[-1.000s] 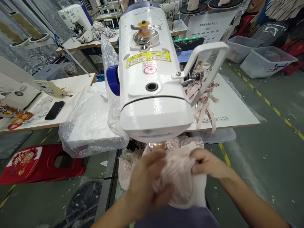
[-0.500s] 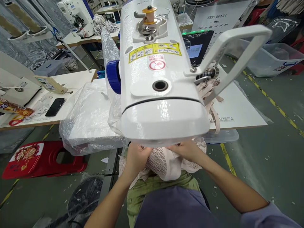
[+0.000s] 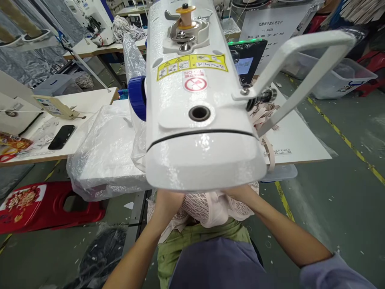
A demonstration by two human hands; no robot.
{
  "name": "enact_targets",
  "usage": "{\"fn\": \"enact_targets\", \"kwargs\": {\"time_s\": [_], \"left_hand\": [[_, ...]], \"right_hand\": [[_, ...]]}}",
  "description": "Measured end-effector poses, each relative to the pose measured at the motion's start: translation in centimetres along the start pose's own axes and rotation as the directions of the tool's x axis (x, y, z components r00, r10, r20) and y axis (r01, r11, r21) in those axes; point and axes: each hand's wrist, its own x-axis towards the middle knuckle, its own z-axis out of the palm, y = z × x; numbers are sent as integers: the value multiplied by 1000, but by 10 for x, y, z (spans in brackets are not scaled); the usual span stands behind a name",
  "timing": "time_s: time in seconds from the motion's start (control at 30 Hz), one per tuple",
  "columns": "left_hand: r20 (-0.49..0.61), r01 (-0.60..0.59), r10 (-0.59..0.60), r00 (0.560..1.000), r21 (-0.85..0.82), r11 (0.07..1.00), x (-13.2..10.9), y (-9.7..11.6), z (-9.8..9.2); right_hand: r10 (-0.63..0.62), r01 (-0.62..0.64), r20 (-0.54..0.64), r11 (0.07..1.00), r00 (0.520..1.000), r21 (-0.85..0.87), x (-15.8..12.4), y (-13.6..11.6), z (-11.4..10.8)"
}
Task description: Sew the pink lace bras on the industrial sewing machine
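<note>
A white sewing machine [image 3: 204, 160] fills the middle of the view, and its head hides my fingertips, the needle area and the upper part of the work. Below its front edge hangs a pale pink lace bra [image 3: 197, 206], bunched over my lap with a smooth band between lace parts. At its left side, my left hand [image 3: 168, 202] is closed on the cloth. My right hand [image 3: 242, 193] grips it from the right, mostly covered by the machine head.
Pale pink straps [image 3: 264, 114] lie on the white machine table [image 3: 300, 140] at right. A control screen [image 3: 245, 64] glows behind. Plastic sheeting [image 3: 102, 152] covers the left side. Further left are a phone [image 3: 61, 137], a red stool [image 3: 57, 204] and another table.
The view has shifted slightly, with the machine head looming lower and larger. My hands have slid further beneath it with the bra, so the thumbs seen before are now hidden.
</note>
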Motion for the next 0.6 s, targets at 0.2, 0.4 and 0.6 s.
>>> {"fn": "enact_targets", "kwargs": {"time_s": [0.2,0.4,0.6], "left_hand": [[-45,122,-122,991,-15,992,-17,-16,-7],[-137,90,-124,983,-228,970,-67,-56,30],[28,-99,101,995,-69,993,-121,-107,83]], "right_hand": [[111,-112,16,983,994,143,-12,9,0],[223,-219,32,905,974,364,-32,22,-2],[307,-270,-12,857,952,439,-48,48,6]]}}
